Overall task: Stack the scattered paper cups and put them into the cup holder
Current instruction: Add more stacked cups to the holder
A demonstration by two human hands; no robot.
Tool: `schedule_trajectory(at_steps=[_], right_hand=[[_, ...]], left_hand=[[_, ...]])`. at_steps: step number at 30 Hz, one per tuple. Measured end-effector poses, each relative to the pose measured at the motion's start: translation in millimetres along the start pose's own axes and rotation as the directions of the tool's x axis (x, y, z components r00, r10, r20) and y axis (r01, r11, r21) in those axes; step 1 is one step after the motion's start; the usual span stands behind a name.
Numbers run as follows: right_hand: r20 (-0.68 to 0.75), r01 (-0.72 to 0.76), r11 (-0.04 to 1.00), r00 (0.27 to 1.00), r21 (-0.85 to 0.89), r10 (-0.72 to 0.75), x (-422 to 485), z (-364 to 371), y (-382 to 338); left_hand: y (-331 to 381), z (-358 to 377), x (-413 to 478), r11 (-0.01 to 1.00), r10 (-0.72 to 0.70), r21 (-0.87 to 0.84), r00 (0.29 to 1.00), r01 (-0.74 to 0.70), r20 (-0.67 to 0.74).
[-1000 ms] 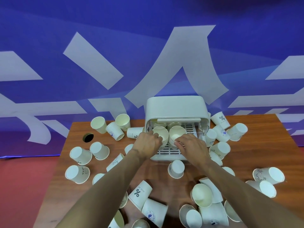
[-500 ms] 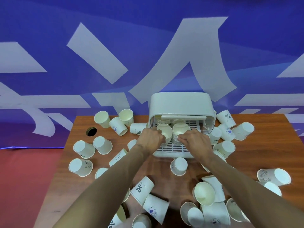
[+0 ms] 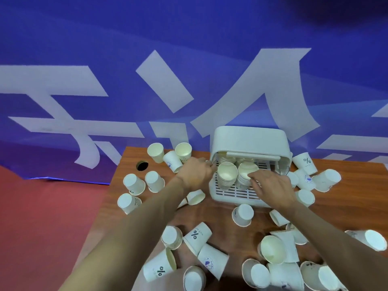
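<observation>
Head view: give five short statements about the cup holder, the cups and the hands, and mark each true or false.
1. A left stack and a right stack of paper cups lie inside the white cup holder. True.
2. The holder's floor is solid. False: it is a slotted tray.
3. The right hand touches the right stack. True.
4. No cups are left on the wooden table. False: many loose paper cups lie scattered on it.
5. The left hand lies flat on the table, far from the holder. False: it is at the holder's left side.

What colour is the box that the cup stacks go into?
White all over. The head view, the only one, shows the cup holder best.
</observation>
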State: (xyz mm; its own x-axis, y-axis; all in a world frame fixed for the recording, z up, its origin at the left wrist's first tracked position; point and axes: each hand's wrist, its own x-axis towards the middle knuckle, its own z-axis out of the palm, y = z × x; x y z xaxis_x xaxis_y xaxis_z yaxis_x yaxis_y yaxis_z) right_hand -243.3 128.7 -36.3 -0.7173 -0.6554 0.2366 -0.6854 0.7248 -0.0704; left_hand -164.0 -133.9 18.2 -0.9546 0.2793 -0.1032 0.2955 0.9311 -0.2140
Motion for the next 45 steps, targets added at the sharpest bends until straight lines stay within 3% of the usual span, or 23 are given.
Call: schedule_trajectory(at_steps=[4,8,17,24,30,35,45], right_hand=[[0.160,0.077,0.995,0.985,-0.070,-0.065,-3.7,-14.4,-15.5],[0.267,0.108,0.980,0.962,-0.166,-0.060,-1.1,-32.7,-42.0],[0.377,0.182,0.976,0.918,-0.119,-0.125,30.8,-40.0,-154.0],[0.391,0.227,0.974,0.897,-0.010,-0.205,72.1,-24.3,-259.5],[0.394,0.315,0.948,0.867,0.037,-0.304,100.9,-3.2,-314.6],[0.411,0.352,0.935,0.847,0.039,-0.336,123.9,24.4,-332.8],[0.425,0.274,0.958,0.860,0.079,-0.281,173.0,66.3,-323.3]], left_hand=[[-33.7,-7.6,-32.9,0.990,-0.116,0.093,0.990,0.109,0.081],[-70.0,-9.6,-70.3,0.968,-0.226,0.132,0.972,0.215,0.067],[-129.6,-23.6,-163.3,0.940,-0.326,0.112,0.945,0.321,0.028],[-168.1,3.9,-240.7,0.927,-0.376,0.009,0.925,0.376,0.049],[-196.1,42.5,-276.0,0.892,-0.451,0.068,0.889,0.447,0.081],[-202.4,70.3,-280.1,0.884,-0.466,0.027,0.880,0.466,0.094],[-220.7,113.8,-237.0,0.848,-0.515,-0.085,0.852,0.522,0.095]])
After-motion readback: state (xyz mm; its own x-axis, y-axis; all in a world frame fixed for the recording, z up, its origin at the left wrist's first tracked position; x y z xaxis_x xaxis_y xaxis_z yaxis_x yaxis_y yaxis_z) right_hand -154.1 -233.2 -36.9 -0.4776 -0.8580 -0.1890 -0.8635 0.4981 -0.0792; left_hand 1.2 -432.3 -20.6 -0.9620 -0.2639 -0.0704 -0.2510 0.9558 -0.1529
